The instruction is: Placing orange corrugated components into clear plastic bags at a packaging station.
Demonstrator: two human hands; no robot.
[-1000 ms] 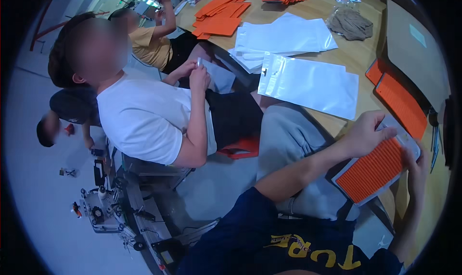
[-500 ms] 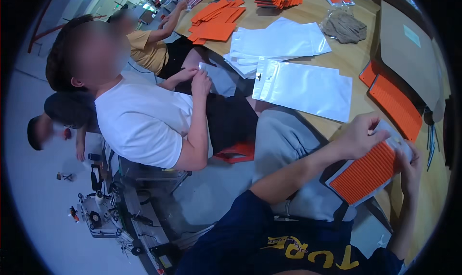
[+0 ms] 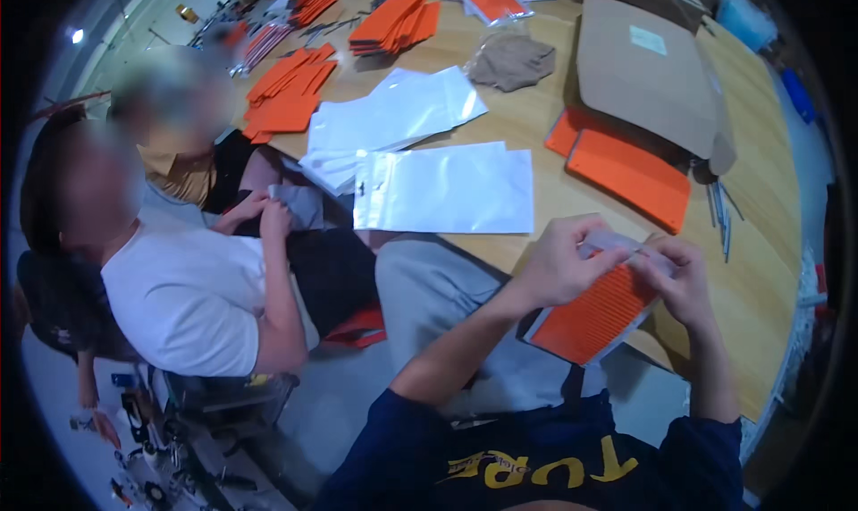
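Note:
Above my lap, near the table edge, both hands grip the top of a plastic bag (image 3: pixel 611 240). Inside it shows a ridged orange panel (image 3: pixel 590 321), tilted, with pale bag edges around it. My left hand (image 3: pixel 565 262) pinches the left part of the bag's mouth between thumb and fingers. The right part is in my right hand (image 3: pixel 681 280), its fingers closed near the left thumb. Nearby on the table, flat white zip bags (image 3: pixel 447 189) lie to the left, and orange panels (image 3: pixel 631 177) lie beyond my right hand.
A cardboard box (image 3: pixel 643 77) stands beyond the panels, with thin metal rods (image 3: pixel 720 216) beside it. Stacks of orange panels (image 3: pixel 393 24) and a brown cloth bundle (image 3: pixel 511 62) lie farther back. A co-worker in a white shirt (image 3: pixel 192 287) sits close on my left.
The view has turned right, so the table and co-worker sit farther left. My hands have come closer together along the bag's top edge, still gripping it.

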